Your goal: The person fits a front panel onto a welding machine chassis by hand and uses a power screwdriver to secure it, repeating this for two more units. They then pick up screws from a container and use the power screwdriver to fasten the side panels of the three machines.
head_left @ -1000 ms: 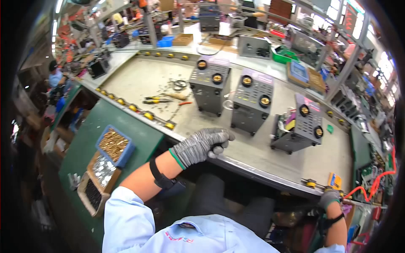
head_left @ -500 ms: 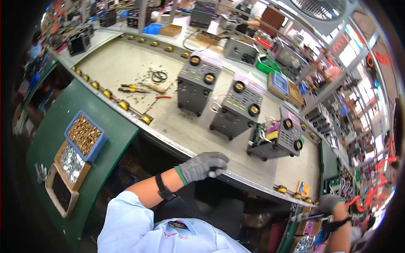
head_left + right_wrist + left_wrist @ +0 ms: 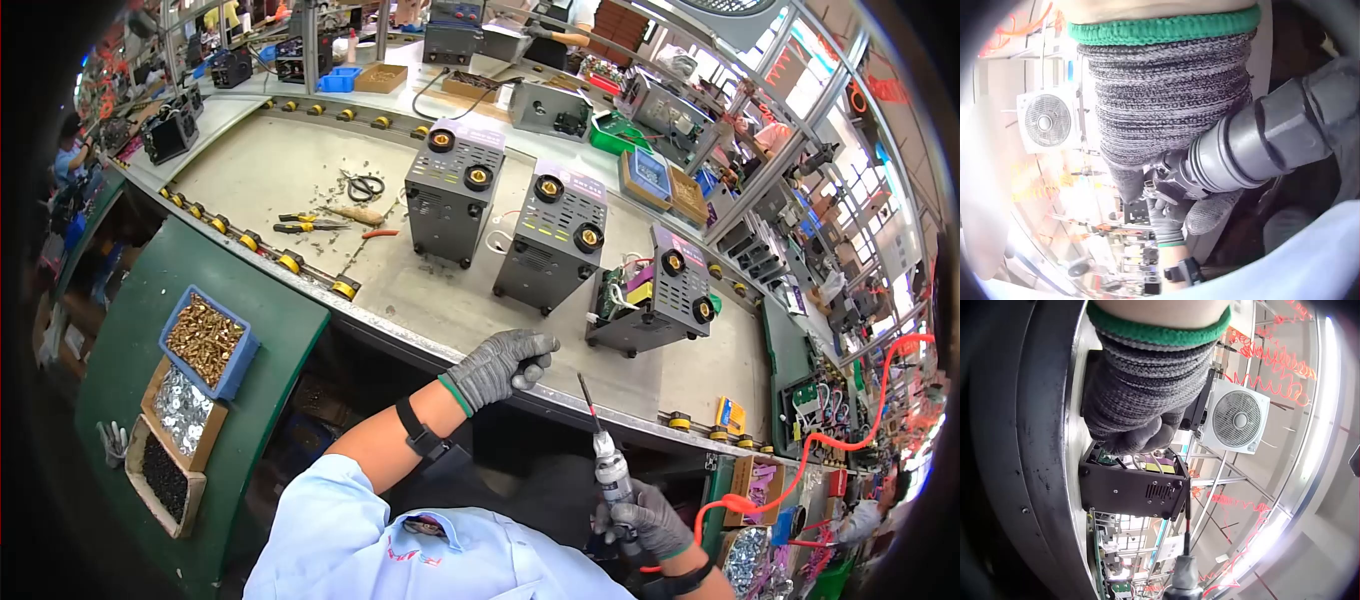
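My gloved left hand (image 3: pixel 500 368) is at the front edge of the bench (image 3: pixel 400 330), fingers curled, with nothing visible in them. My right hand (image 3: pixel 648 520), also gloved, grips a power screwdriver (image 3: pixel 612 472) on a red hose (image 3: pixel 800 470). Its long thin bit points up toward the bench edge, right of my left hand. Beyond the hands stand three dark grey metal machines with brass sockets: a left one (image 3: pixel 440 222), a middle one (image 3: pixel 540 270) and a right one (image 3: pixel 650 318). The right machine is open at one side, with wires showing.
Pliers (image 3: pixel 308 226) and scissors (image 3: pixel 364 188) lie among scraps on the bench. At left, a green table (image 3: pixel 120 350) bears a blue bin of brass parts (image 3: pixel 208 338) and boxes of washers (image 3: pixel 182 410) and black pieces (image 3: pixel 163 475). A yellow box (image 3: pixel 731 414) sits near the right rollers.
My right hand has swung from the far right toward my body, bringing the screwdriver up beside the bench edge. My left hand stays near the edge, fingers curled. The head view has shifted.
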The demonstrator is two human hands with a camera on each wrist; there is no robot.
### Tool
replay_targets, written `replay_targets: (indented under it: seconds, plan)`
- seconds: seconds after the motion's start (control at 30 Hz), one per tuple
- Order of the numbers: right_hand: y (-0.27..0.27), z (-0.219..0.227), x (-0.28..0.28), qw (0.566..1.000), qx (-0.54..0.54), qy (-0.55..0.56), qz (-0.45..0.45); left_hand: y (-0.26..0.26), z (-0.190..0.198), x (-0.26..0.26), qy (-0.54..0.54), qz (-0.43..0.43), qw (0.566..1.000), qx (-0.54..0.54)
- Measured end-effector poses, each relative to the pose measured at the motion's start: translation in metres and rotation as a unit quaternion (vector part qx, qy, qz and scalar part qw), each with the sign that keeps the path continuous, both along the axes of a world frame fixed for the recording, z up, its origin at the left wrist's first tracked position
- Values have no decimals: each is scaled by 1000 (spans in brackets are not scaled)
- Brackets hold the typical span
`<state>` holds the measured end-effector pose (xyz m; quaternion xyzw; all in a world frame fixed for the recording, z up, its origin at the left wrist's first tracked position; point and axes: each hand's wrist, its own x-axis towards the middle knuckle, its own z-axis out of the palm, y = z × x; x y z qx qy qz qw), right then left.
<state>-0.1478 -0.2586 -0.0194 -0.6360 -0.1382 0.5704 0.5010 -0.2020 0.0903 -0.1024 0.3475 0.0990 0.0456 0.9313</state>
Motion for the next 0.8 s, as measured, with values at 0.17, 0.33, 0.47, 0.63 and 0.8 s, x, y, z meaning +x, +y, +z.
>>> replay_targets:
  seconds: [0.17,0.33,0.47,0.63,0.8]
  plan:
    - [32,-1,-29,993,74,81,-52,-2,19,-6,39,-14,999,-12]
    - [33,-1,-30,995,63,33,-69,-9,24,1,42,-12,998,33]
    - [22,-7,-24,995,67,44,-51,-16,30,5,42,-10,997,71]
    - [17,-12,-14,995,74,53,-47,-31,47,6,55,-4,989,138]
    - [13,-14,-7,997,61,19,-39,-35,50,10,75,26,974,214]
